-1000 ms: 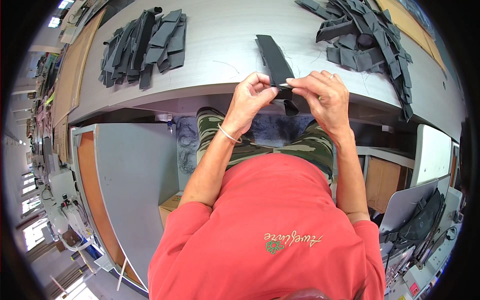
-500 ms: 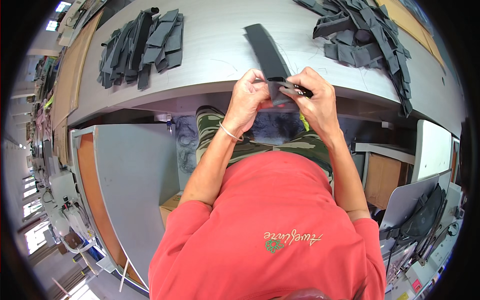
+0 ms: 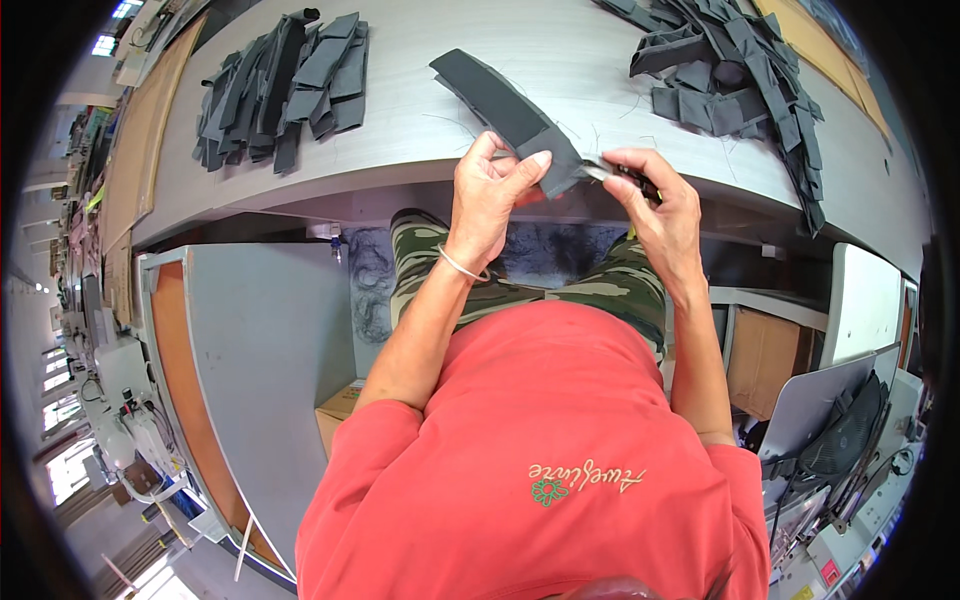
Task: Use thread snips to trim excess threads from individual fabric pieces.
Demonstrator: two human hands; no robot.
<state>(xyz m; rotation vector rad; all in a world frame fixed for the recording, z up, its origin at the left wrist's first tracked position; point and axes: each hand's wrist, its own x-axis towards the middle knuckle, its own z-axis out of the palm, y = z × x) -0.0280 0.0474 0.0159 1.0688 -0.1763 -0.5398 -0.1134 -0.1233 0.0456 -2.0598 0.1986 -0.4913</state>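
Pinched between the thumb and fingers of my left hand (image 3: 490, 195) is a dark grey fabric strip (image 3: 510, 112). It slants from the upper left over the table down to its near end, just past the table's front edge. My right hand (image 3: 658, 210) is closed on a small pair of thread snips (image 3: 627, 176) with dark handles and shiny metal blades. The blade tips meet or nearly meet the right edge of the strip's near end; I cannot tell whether they touch it. Part of the snips is hidden by my fingers.
A bundle of grey strips (image 3: 270, 95) lies at the far left of the pale table (image 3: 420, 100). A larger, looser pile of strips (image 3: 735, 85) is at the far right, hanging over the front edge. Loose threads dot the tabletop. A grey cabinet panel (image 3: 260, 330) stands at my left.
The strip's far end has swung left, so the strip tilts more. My right hand has moved right with the snips, away from my left hand, and the blades now show more plainly.
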